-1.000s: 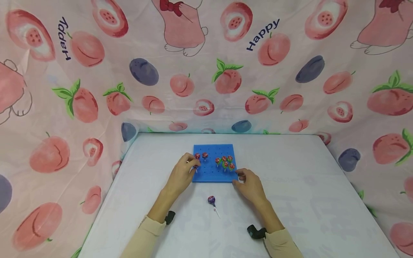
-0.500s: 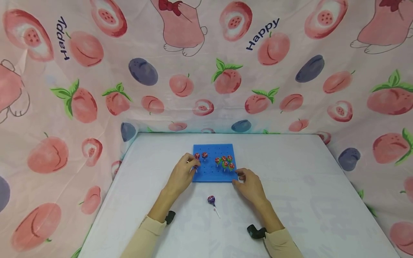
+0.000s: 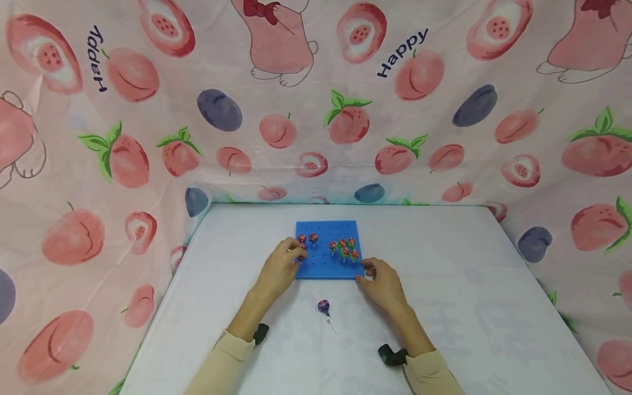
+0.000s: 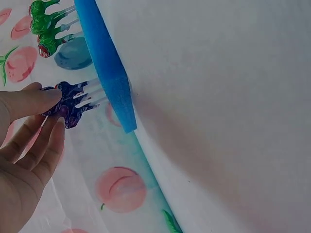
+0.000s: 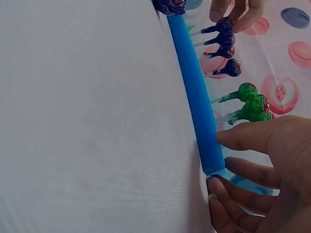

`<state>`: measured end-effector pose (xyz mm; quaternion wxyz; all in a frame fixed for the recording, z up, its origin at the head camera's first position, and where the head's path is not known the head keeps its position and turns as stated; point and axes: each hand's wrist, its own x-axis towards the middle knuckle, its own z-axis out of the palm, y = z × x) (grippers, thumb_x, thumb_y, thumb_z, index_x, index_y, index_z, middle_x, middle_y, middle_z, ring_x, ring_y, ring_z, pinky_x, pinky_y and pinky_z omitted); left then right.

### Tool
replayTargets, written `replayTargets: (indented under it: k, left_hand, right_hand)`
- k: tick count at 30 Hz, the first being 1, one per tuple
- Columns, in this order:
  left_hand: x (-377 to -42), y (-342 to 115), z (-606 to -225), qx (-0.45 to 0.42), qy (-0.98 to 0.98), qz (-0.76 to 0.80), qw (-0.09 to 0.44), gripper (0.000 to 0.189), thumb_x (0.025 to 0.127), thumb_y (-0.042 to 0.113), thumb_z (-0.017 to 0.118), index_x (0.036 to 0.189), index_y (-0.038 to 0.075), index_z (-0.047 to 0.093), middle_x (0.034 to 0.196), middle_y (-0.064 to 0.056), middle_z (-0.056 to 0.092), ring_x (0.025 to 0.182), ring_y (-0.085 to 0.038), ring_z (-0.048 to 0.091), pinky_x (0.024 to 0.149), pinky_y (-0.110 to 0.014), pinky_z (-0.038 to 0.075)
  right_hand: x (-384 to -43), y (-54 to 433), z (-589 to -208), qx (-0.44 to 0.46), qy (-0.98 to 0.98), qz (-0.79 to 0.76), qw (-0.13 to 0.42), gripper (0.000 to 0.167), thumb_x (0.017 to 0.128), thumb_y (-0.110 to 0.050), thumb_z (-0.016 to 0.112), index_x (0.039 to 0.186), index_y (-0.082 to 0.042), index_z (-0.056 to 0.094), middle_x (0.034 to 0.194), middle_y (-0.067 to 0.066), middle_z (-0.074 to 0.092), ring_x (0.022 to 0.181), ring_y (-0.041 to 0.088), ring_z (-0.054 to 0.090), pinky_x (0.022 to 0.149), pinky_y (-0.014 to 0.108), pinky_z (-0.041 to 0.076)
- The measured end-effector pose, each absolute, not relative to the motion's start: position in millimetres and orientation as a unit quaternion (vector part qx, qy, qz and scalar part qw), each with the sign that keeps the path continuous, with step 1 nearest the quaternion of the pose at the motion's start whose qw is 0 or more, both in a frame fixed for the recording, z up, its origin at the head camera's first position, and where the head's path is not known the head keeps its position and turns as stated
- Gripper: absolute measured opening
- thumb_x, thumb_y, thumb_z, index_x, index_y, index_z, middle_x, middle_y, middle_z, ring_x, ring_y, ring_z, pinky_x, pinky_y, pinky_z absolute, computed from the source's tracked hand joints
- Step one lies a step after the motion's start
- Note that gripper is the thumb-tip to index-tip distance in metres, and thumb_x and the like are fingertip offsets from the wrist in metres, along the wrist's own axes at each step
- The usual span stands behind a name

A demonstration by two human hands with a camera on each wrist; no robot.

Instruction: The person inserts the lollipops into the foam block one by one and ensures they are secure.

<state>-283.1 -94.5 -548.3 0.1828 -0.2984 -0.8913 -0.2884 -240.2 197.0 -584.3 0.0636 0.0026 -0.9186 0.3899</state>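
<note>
In the head view a blue foam board [image 3: 323, 269] with rows of small holes lies on the white table. Several lollipops stand in it: a green-wrapped cluster [image 3: 344, 249] at the right, purple-wrapped ones [image 3: 313, 238] at the left. My left hand [image 3: 281, 267] pinches the head of a purple lollipop [image 4: 73, 119] at the board's left edge, its stick reaching the board. My right hand [image 3: 384, 282] grips the board's near right corner, thumb [image 5: 240, 137] along the near edge, fingers round the side. One purple lollipop [image 3: 323, 306] lies loose in front of the board.
The white table [image 3: 469, 307] extends around the board on all sides. A peach-printed pink cloth [image 3: 296, 109] hangs behind and at both sides. Black wrist cameras [image 3: 392, 355] sit at the sleeve cuffs.
My left hand has shifted slightly down toward me, and more of a purple lollipop head shows above its fingers. The right hand, the board and the loose lollipop stay in place.
</note>
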Motion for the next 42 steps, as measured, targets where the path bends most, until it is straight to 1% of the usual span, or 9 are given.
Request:
replayTargets:
  k: [9, 15, 22, 29, 35, 38, 42]
  left_hand:
    - [-284, -94, -549, -0.286, -0.903, -0.269, 0.175, 0.022, 0.088, -0.009, 0.077, 0.099, 0.008, 0.08, 0.118, -0.002, 0.065, 0.115, -0.023, 0.063, 0.099, -0.038, 0.058]
    - [-282, -95, -546, -0.284, -0.905, -0.262, 0.176, 0.021, 0.087, -0.008, 0.078, 0.099, 0.009, 0.081, 0.117, -0.003, 0.065, 0.113, -0.023, 0.063, 0.097, -0.037, 0.059]
    - [-281, -96, -544, -0.283, -0.903, -0.266, 0.181, 0.02, 0.086, -0.007, 0.08, 0.098, 0.01, 0.081, 0.116, -0.003, 0.064, 0.109, -0.022, 0.062, 0.092, -0.038, 0.06]
    - [-278, -95, -541, -0.292, -0.899, -0.278, 0.173, 0.019, 0.086, -0.002, 0.083, 0.099, 0.01, 0.08, 0.122, -0.004, 0.063, 0.114, -0.022, 0.06, 0.095, -0.039, 0.059]
    - [-270, -91, -536, -0.313, -0.887, -0.285, 0.186, 0.023, 0.085, -0.003, 0.084, 0.103, 0.011, 0.078, 0.123, -0.006, 0.062, 0.112, -0.021, 0.06, 0.087, -0.036, 0.06]
    - [-264, -86, -534, -0.336, -0.876, -0.303, 0.165, 0.024, 0.087, -0.001, 0.082, 0.107, 0.01, 0.076, 0.121, -0.004, 0.06, 0.107, -0.022, 0.065, 0.085, -0.032, 0.06]
    - [-256, -79, -535, -0.359, -0.874, -0.309, 0.109, 0.02, 0.092, 0.008, 0.08, 0.112, 0.012, 0.075, 0.116, 0.002, 0.058, 0.096, -0.021, 0.07, 0.08, -0.026, 0.06]
  right_hand:
    - [-241, 198, -586, 0.004, -0.919, 0.388, 0.064, 0.041, 0.089, -0.019, 0.082, 0.127, -0.007, 0.071, 0.112, 0.011, 0.072, 0.102, 0.026, 0.069, 0.087, 0.05, 0.059]
    - [-240, 197, -586, 0.0, -0.92, 0.388, 0.06, 0.041, 0.089, -0.021, 0.082, 0.127, -0.008, 0.071, 0.113, 0.011, 0.072, 0.103, 0.026, 0.069, 0.088, 0.048, 0.059]
    - [-239, 197, -584, -0.002, -0.921, 0.386, 0.057, 0.041, 0.09, -0.021, 0.082, 0.127, -0.009, 0.071, 0.116, 0.011, 0.072, 0.104, 0.025, 0.069, 0.088, 0.048, 0.059]
    - [-239, 197, -583, -0.005, -0.921, 0.385, 0.055, 0.041, 0.089, -0.02, 0.082, 0.127, -0.008, 0.071, 0.113, 0.011, 0.072, 0.102, 0.026, 0.068, 0.087, 0.049, 0.059]
    - [-240, 197, -585, -0.005, -0.92, 0.388, 0.052, 0.041, 0.09, -0.021, 0.082, 0.127, -0.009, 0.071, 0.112, 0.01, 0.072, 0.102, 0.026, 0.068, 0.087, 0.048, 0.058]
    - [-240, 197, -586, -0.006, -0.92, 0.388, 0.053, 0.041, 0.09, -0.022, 0.082, 0.127, -0.009, 0.071, 0.113, 0.01, 0.072, 0.103, 0.025, 0.068, 0.088, 0.047, 0.058]
    - [-240, 196, -586, -0.003, -0.921, 0.387, 0.055, 0.041, 0.09, -0.021, 0.081, 0.127, -0.009, 0.07, 0.114, 0.01, 0.072, 0.104, 0.026, 0.068, 0.089, 0.048, 0.058]
